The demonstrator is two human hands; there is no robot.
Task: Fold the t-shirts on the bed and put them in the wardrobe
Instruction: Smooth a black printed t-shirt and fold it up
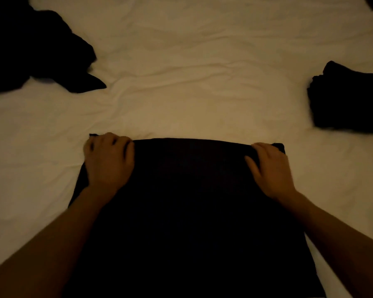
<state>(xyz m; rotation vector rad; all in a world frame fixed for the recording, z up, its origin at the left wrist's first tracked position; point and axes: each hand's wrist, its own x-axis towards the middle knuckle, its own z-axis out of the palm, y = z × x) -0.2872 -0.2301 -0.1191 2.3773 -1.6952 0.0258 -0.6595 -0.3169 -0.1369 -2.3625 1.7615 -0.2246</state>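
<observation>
T-shirt: black t-shirt [190, 201] flat on bed [202, 82], near edge, centre.
Left hand: left hand [109, 160] at far-left corner, fingers curled, grip clamped on fabric edge.
Right hand: right hand [271, 168] at far-right corner, fingers curled over edge, pinching it.
Left pile: loose dark clothes [30, 52], far left.
Right stack: folded dark stack [349, 97], right edge.

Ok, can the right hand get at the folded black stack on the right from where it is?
Probably yes. The right hand grips the far edge of the black t-shirt; only bare sheet lies between it and the folded stack. It must let go first.
</observation>
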